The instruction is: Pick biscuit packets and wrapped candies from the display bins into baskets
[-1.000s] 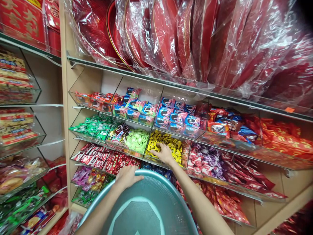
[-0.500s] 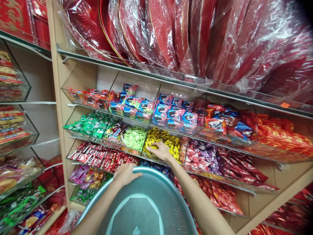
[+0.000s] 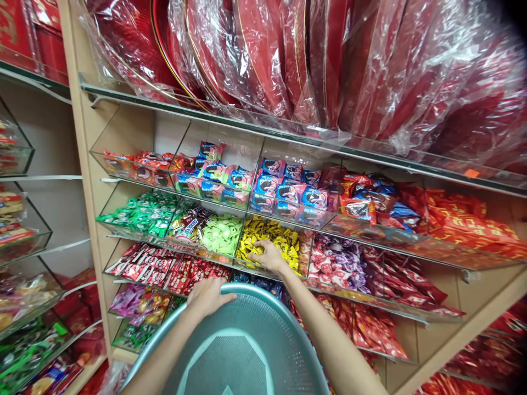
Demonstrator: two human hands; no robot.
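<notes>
Head view gives me both of the person's hands in front of a stepped rack of wrapped sweets. I see the left hand (image 3: 209, 298) closed over the far rim of a teal plastic basket (image 3: 284, 329), its thumb on the inner side, holding it up against the lower tiers. The basket's perforated wall and its pale-bordered bottom face me.

I see the right hand (image 3: 269, 257) reaching past the basket's right side to the yellow-wrapped candies (image 3: 284, 238), at the front of their compartment. Its fingers are bent and look slightly parted from the thumb; I cannot tell whether any candy is between them.

The yellow candies lie loose in the middle tier, between pale green packets (image 3: 222, 233) on the left and, further right, purple-and-white sweets (image 3: 340, 263). On the tier above I make out blue-and-pink packets (image 3: 278, 189) in rows. Red packets (image 3: 197, 274) lie one tier down, just beyond the left hand, and green-wrapped sweets (image 3: 142, 211) fill the middle tier's left end. Across the top, red goods in clear plastic (image 3: 263, 55) stand along a glass shelf (image 3: 296, 130).
</notes>
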